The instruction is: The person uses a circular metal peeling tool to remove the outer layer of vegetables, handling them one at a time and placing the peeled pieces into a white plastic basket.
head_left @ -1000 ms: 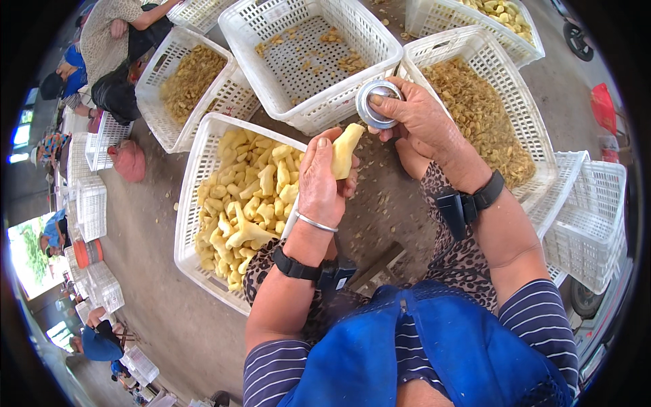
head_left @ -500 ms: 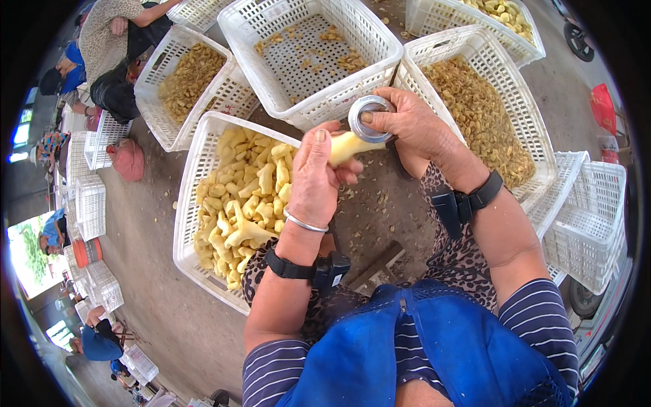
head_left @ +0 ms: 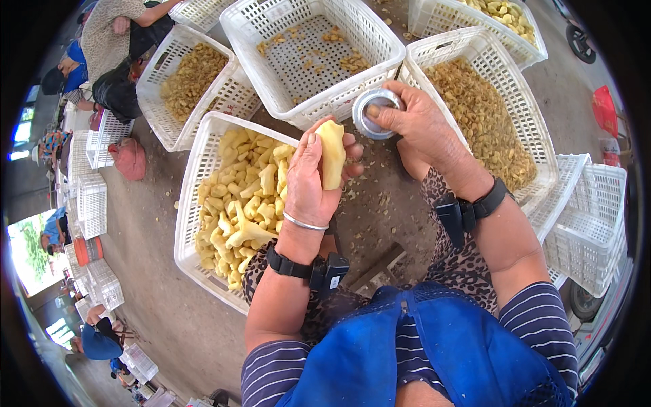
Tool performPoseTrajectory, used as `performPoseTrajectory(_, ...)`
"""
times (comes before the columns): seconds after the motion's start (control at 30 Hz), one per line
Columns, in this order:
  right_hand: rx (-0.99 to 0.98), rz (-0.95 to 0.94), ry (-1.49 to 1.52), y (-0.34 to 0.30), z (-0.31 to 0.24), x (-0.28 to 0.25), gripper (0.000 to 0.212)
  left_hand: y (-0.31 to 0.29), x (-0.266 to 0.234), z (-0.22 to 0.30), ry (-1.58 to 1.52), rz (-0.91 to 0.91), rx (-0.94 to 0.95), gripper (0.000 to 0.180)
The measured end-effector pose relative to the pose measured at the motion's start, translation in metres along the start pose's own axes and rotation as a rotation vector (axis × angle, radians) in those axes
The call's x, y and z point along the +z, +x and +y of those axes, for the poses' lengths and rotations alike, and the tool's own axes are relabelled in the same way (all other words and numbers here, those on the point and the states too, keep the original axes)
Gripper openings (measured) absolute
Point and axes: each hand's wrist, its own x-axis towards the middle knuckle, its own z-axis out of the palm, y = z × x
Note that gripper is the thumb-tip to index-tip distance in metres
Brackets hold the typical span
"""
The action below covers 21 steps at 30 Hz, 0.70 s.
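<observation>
My left hand [head_left: 309, 182] holds a peeled, pale yellow root piece [head_left: 332, 156] upright, lying along the palm between thumb and fingers. It looks like ginger, but I cannot be sure of the kind. To its right, my right hand [head_left: 424, 125] is closed on a round, grey metal ring-shaped tool [head_left: 363, 112], its thumb pressed into the middle. Tool and root are apart. Left of my left hand stands a white crate [head_left: 188, 227] heaped with similar smooth yellow pieces [head_left: 244, 203].
Ahead is a white crate [head_left: 271, 91] with a few scraps. Crates of brown-yellow peelings stand at right [head_left: 542, 146] and left [head_left: 146, 88]. Stacked crates [head_left: 590, 224] are at far right. A pink bag-like thing [head_left: 129, 159] lies on the floor. Other people [head_left: 112, 41] sit at left.
The root piece has come away from the ring tool and turned from slanting to upright in my left hand. My right hand has shifted slightly right with the tool.
</observation>
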Motion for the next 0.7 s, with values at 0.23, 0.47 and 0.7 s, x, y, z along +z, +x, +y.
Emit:
performPoseTrajectory(0.23,-0.126,-0.05,-0.28,-0.009,-0.004,0.019,0.027,-0.001,-0.02,-0.021,0.131,-0.014,-0.005,0.041)
performPoseTrajectory(0.47,-0.391,-0.165,-0.611,-0.006,0.012,0.023,0.027,-0.007,-0.005,-0.025,0.189,0.01,-0.018,0.038)
performPoseTrajectory(0.7,-0.179,-0.074,-0.701,0.006,0.003,0.009,0.023,-0.015,0.015,-0.015,0.089,0.084,-0.174,0.036)
